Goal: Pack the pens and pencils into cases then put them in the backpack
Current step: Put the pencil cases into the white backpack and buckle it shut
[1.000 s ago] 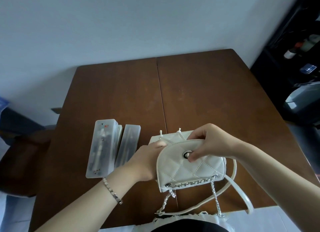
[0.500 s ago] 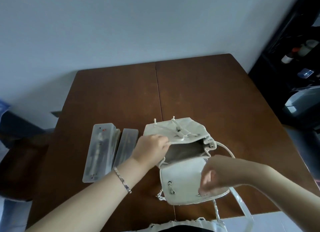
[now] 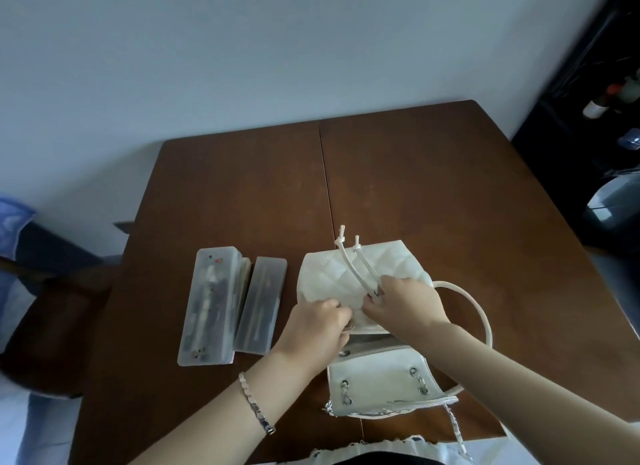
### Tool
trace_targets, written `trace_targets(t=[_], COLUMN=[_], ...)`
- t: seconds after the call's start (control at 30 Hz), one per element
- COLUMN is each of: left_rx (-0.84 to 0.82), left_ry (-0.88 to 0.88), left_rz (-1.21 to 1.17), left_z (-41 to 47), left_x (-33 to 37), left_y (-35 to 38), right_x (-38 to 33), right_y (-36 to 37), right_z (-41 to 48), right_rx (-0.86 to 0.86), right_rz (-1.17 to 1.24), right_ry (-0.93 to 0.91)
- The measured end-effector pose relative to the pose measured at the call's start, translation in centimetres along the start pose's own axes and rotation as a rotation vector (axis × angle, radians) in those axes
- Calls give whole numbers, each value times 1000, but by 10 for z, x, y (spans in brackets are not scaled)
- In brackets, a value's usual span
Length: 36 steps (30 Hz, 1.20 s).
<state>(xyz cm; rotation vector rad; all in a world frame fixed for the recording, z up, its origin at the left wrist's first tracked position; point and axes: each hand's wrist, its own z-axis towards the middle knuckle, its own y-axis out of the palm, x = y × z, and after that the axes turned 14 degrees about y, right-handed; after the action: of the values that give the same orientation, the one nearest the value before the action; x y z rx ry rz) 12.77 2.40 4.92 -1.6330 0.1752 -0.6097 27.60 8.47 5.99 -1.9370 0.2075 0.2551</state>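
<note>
A small white quilted backpack (image 3: 332, 274) lies on the brown table (image 3: 433, 194), its flap (image 3: 381, 378) folded back toward me with chain links showing. My left hand (image 3: 317, 320) and my right hand (image 3: 403, 301) both pinch the rim of the bag's mouth, close together. Two white drawstring cords (image 3: 353, 267) lie across the bag's body. Left of the bag rest two frosted translucent pencil cases side by side: a wider one (image 3: 209, 305) with pens inside, and a narrower one (image 3: 261, 303) with pencils inside.
A white shoulder strap (image 3: 479, 312) loops out to the right of the bag. A dark chair (image 3: 52, 312) stands at the table's left. Dark shelving with bottles (image 3: 602, 93) stands at the far right.
The flap has been folded fully back toward me. My right hand left the flap and joined my left hand at the bag's mouth.
</note>
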Motion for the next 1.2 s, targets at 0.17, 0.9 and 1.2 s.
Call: trace_targets(t=[0.17, 0.9, 1.2], left_rx=[-65, 372, 252], left_ry=[90, -19, -90], left_rz=[167, 78, 355], left_z=[0, 18, 62], left_x=[7, -10, -9], left_y=[1, 3, -45], right_x=[-14, 20, -4], right_y=[-12, 37, -6], right_z=[-2, -34, -13], right_rx=[-40, -47, -50], right_rz=[409, -162, -573], right_ry=[54, -264, -463])
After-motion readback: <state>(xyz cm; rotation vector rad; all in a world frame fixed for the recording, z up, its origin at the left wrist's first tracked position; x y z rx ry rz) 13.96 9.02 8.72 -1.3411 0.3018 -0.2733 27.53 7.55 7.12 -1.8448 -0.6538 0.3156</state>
